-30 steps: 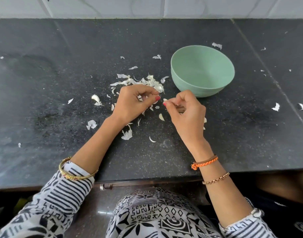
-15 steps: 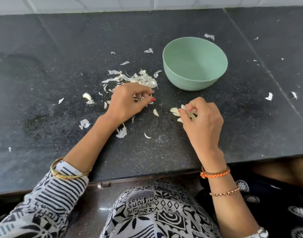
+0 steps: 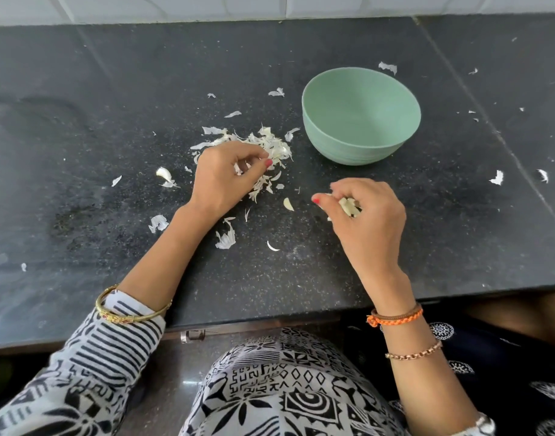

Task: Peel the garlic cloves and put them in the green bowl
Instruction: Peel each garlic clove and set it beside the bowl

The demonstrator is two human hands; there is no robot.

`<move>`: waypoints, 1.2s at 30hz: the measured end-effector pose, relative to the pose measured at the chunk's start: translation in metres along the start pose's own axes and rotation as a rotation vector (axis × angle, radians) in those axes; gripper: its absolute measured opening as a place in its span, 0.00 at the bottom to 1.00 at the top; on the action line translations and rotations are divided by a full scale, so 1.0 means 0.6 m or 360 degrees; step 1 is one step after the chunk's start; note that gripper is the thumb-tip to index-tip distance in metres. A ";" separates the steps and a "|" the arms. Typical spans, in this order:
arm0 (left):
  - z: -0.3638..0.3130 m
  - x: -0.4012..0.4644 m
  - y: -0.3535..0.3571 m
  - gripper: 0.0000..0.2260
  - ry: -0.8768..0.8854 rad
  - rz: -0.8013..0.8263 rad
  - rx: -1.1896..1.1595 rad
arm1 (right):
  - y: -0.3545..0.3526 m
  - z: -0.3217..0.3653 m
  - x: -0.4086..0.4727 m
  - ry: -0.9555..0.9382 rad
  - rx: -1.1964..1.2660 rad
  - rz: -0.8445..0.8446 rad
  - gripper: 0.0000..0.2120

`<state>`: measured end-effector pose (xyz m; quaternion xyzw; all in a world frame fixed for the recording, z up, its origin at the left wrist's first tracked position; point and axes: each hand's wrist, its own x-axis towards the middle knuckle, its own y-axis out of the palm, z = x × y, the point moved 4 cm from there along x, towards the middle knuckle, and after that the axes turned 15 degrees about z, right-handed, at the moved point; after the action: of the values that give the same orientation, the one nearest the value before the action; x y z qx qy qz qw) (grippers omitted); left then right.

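Curling round garlic cloves (image 3: 348, 206), right hand (image 3: 369, 221) fingers (image 3: 339, 191); left hand (image 3: 226, 179) pinches peel (image 3: 238, 169).

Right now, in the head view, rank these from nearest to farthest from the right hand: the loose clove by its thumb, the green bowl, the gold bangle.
From the right hand:
1. Loose clove, just left of its thumb.
2. Green bowl, behind it.
3. Gold bangle, on the left wrist.

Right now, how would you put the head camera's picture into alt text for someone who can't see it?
A person's right hand holds pale garlic cloves over a black counter, while the left hand rests on a pile of skins. A green bowl stands behind the hands; nothing shows inside it. One clove lies loose between the hands.
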<state>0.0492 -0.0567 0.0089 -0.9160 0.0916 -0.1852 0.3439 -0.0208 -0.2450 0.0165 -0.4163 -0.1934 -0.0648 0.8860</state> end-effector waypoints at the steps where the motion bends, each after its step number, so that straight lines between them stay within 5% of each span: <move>1: 0.002 0.000 -0.003 0.08 -0.0026 -0.0043 -0.0012 | 0.004 0.010 0.008 -0.0041 0.0051 0.0066 0.12; 7: 0.018 -0.002 -0.028 0.07 -0.0189 -0.0324 -0.0021 | 0.052 0.057 0.078 -0.0177 0.0303 0.0573 0.05; 13: 0.043 -0.003 -0.052 0.08 -0.0380 -0.0455 0.0009 | 0.094 0.082 0.158 -0.0240 -0.0036 0.0703 0.17; 17: 0.054 -0.001 -0.063 0.14 -0.0484 -0.0504 0.0028 | 0.125 0.076 0.175 -0.0234 -0.0153 0.0959 0.14; 21: 0.063 0.001 -0.069 0.18 -0.0597 -0.0440 -0.0061 | 0.137 0.083 0.177 -0.0293 0.0002 0.0783 0.12; 27: 0.071 -0.001 -0.083 0.11 -0.0685 -0.0510 -0.0216 | 0.147 0.087 0.195 -0.0325 0.0023 0.0624 0.07; 36: 0.083 -0.002 -0.074 0.07 -0.0670 -0.0479 -0.0289 | 0.156 0.049 0.192 -0.0034 -0.0041 0.0675 0.15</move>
<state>0.0698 0.0063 0.0032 -0.9647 -0.1029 -0.0306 0.2404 0.1020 -0.1570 0.0125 -0.4595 -0.1100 0.1250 0.8724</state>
